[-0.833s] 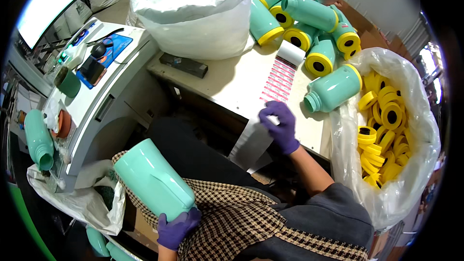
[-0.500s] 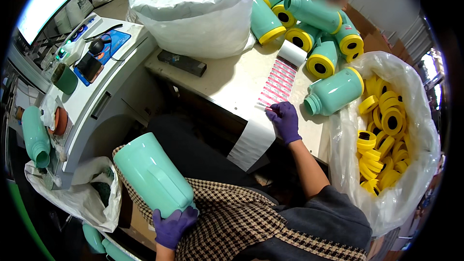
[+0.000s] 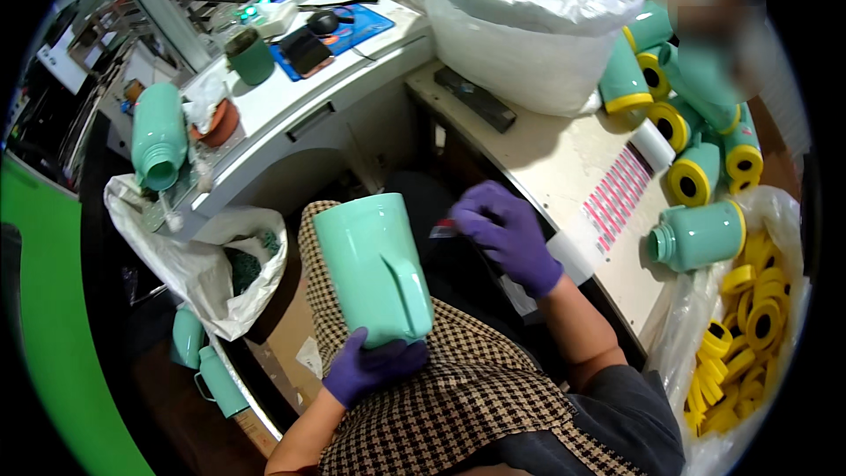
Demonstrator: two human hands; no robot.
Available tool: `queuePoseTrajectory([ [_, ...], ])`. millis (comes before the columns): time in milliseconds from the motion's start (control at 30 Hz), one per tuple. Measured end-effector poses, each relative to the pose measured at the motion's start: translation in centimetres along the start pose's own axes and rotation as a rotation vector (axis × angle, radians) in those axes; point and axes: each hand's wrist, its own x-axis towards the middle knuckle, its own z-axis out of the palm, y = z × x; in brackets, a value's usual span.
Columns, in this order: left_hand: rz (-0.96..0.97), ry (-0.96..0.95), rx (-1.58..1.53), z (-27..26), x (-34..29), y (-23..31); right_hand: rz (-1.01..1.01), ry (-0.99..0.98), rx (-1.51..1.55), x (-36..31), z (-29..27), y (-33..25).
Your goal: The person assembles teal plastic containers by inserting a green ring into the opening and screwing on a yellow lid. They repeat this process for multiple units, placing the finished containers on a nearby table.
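Observation:
My left hand (image 3: 370, 366), in a purple glove, grips the lower end of a mint-green jug (image 3: 370, 269) with a handle, held over my lap. My right hand (image 3: 504, 234), also gloved in purple, hovers just right of the jug and pinches a small pink sticker (image 3: 443, 230) between its fingertips. A strip of backing paper with pink stickers (image 3: 617, 198) lies on the beige table (image 3: 546, 154) to the right, its end hanging over the edge.
Several mint-green bottles with yellow caps (image 3: 696, 123) lie at the table's far right. A clear bag of yellow rings (image 3: 749, 326) hangs right. A large white bag (image 3: 529, 18) sits behind. A white machine (image 3: 291, 79) with another bottle (image 3: 159, 137) stands left, a bag (image 3: 203, 264) below it.
My right hand left the sticker strip on the table and came left toward the jug with a pink sticker. The jug has turned more upright in my left hand.

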Motion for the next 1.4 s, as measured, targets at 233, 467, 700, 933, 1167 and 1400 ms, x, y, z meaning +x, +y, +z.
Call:
queuePoseTrajectory([
  [233, -0.276, 0.075, -0.218, -3.0, 1.5, -1.2, 0.289, -0.381, 0.148, 5.3, 6.0, -0.6],
  [467, -0.261, 0.125, -0.242, -2.4, 0.1, -1.5, 0.158, -0.26, -0.062, 4.6, 8.0, -0.4],
  [700, -0.842, 0.131, -0.778, -6.7, -4.7, -4.9, 0.068, 0.124, -0.023, 8.8, 9.0, 4.4],
  [933, -2.166, 0.575, -0.956, -8.1, -14.1, 1.4, -0.89, -0.199, -0.51, 17.0, 21.2, -4.5],
  [1167, -2.254, 1.712, -1.228, -9.1, -14.4, -2.4, -0.836, -0.288, -1.044, 26.1, 39.2, -4.4],
  [1400, -1.968, 0.954, -0.387, -6.5, -16.9, -10.1, -1.348, -0.271, -0.554, 15.5, 24.7, -7.3],
])
